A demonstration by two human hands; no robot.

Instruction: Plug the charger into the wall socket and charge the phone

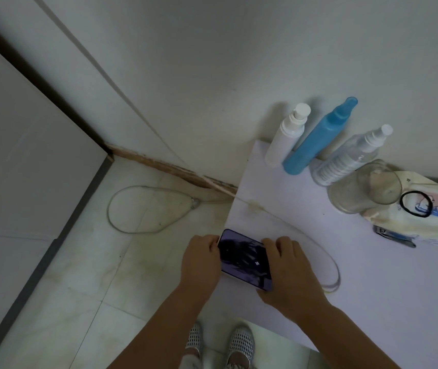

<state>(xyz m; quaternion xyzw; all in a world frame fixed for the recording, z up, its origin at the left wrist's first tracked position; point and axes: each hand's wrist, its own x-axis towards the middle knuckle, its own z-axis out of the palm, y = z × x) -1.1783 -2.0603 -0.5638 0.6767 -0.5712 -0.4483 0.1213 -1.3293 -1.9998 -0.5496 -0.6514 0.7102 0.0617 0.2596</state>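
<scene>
A phone [243, 258] with a dark screen lies face up near the left front edge of a pale table [372, 275]. My left hand [200, 259] grips its left side and my right hand [289, 270] covers its right side and lower corner. A thin white cable [329, 257] runs from the wall edge across the table, curves past the phone and loops back under my right hand. Its plug end is hidden by that hand. No wall socket or charger brick shows.
At the table's back stand a white pump bottle [285, 137], a blue spray bottle [316, 139] and a clear spray bottle [351, 155]. A glass cup [364, 187], a cloth pouch [425, 219] with a hair tie and nail clippers [395, 235] lie right. Another cable loop [143, 209] lies on the floor.
</scene>
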